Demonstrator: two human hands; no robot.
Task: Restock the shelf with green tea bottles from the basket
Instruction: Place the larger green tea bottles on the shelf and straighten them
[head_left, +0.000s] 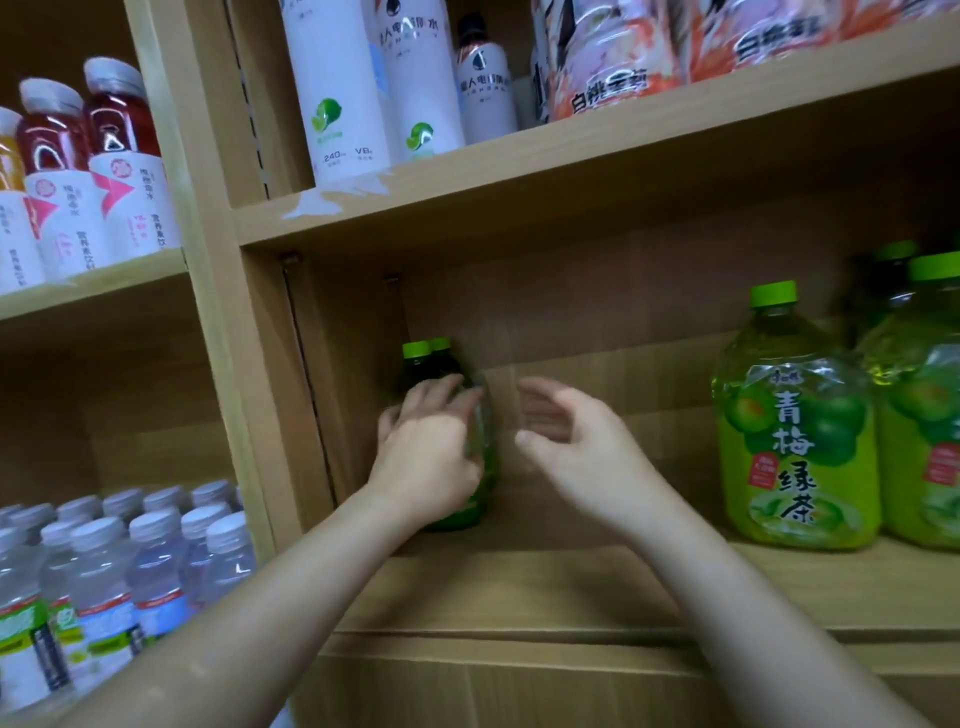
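Indoors, wooden shelf (571, 587), left hand (426, 452) gripping green tea bottle (486, 462), right hand (571, 447) spread, empty.

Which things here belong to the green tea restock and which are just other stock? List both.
Job: left hand holding a green tea bottle at the left end of the shelf; right hand open beside it; large green tea bottles at right.
Not the job: white lime-label bottles above; red drinks upper left; water bottles lower left; peach-print drinks upper right.

A shop: wooden shelves (519, 179) stocked in rows (water bottles (104, 571), green tea bottles (795, 441), red drinks (119, 156)), several of each.
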